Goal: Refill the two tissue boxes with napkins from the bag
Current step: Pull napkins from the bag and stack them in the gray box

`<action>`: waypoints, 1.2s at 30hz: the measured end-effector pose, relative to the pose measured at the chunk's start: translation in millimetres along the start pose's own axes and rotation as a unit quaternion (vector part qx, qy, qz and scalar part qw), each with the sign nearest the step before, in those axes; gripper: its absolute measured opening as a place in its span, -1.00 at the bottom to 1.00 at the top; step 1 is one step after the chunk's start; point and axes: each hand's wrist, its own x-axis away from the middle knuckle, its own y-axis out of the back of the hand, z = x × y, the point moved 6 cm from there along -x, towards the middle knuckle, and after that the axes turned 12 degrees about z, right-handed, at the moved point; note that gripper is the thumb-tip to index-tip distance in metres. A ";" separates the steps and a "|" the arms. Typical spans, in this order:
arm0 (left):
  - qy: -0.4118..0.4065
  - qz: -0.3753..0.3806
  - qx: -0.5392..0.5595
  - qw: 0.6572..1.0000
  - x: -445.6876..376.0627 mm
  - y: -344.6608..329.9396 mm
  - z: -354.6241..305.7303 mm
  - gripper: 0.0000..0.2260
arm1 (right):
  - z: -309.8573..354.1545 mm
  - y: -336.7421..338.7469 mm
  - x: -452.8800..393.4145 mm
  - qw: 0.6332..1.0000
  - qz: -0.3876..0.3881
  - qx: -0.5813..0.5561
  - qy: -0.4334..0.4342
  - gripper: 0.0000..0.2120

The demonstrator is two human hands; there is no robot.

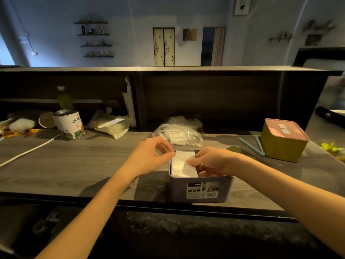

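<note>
A grey-purple tissue box (200, 189) stands lidless near the counter's front edge, with a stack of white napkins (183, 165) in its left half. My left hand (149, 156) pinches the stack's upper left edge. My right hand (212, 161) reaches into the box and grips the stack's right side, fingers curled down inside. Behind the box lies the clear plastic bag (179, 132) holding more folded napkins. A second tissue box (282, 144), mustard with a pink lid on it, stands at the right.
A tea tin (69, 125) and a crumpled plastic packet (111, 125) sit at the back left, with a white cable (28, 151) trailing across the counter. Light-blue sticks (258, 146) lie beside the mustard box. A raised shelf wall backs the counter.
</note>
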 end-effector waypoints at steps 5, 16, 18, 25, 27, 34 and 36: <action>-0.026 0.025 -0.096 0.995 -2.0 -9.1 -8.7 -0.81 | 16.1 3.0 -1.3 0.949 -0.114 0.293 0.007 -0.66; -0.001 0.104 -0.299 0.948 -28.8 -34.5 -21.2 -0.57 | 22.6 14.8 25.8 0.906 -0.202 0.352 0.122 -0.73; 0.000 0.121 -0.352 0.928 -32.6 -36.0 -23.5 -0.56 | 23.3 25.0 30.2 0.907 -0.201 0.348 0.124 -0.78; -0.027 0.021 -0.151 0.988 -57.6 6.3 -14.8 -0.86 | 36.5 69.2 27.6 0.907 -0.246 0.285 0.188 -0.88; -0.008 -0.017 -0.138 0.990 -72.3 17.6 -0.8 -0.90 | 39.9 85.6 10.2 0.907 -0.253 0.275 0.196 -0.88; 0.060 -0.012 -0.087 0.994 -154.6 -17.7 72.7 -0.78 | 54.7 76.3 -96.3 0.923 -0.071 0.342 0.159 -0.75; 0.071 -0.066 -0.055 0.994 -172.7 -24.3 85.1 -0.72 | 56.8 74.6 -129.0 0.916 -0.065 0.372 0.137 -0.67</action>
